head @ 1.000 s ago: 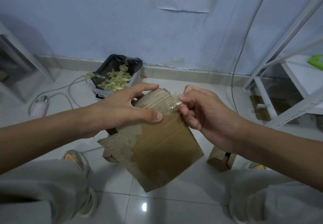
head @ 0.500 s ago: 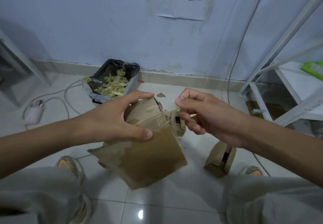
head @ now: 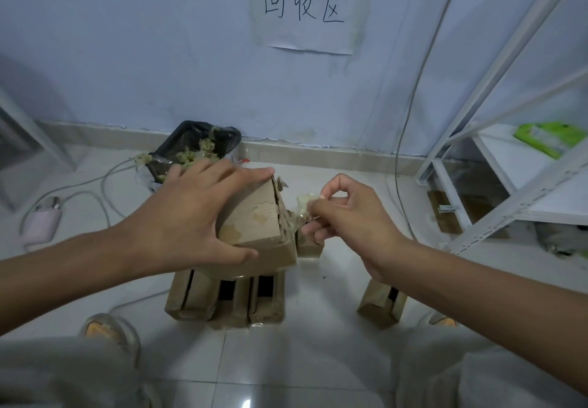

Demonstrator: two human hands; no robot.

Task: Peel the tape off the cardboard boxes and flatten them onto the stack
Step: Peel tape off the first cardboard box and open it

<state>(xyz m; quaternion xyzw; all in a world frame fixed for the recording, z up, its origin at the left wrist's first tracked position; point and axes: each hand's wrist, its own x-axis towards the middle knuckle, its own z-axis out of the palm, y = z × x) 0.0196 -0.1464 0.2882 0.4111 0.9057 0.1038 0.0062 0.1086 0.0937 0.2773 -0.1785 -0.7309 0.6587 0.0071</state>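
Two hands: left hand [head: 194, 216] grips one cardboard box [head: 254, 220], right hand [head: 346, 213] pinches one tape strip [head: 304, 204].

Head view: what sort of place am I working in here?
Probably a recycling corner of a storeroom: a handwritten paper sign taped to the wall, a black-lined bin full of peeled tape, cardboard boxes on the tiled floor and white metal shelving.

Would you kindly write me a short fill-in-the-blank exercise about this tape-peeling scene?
1. The left hand grips the brown cardboard box from ____.
2. The right hand pinches a strip of clear ____.
3. The black-lined bin of crumpled tape stands against the ____.

Missing words: above; tape; wall
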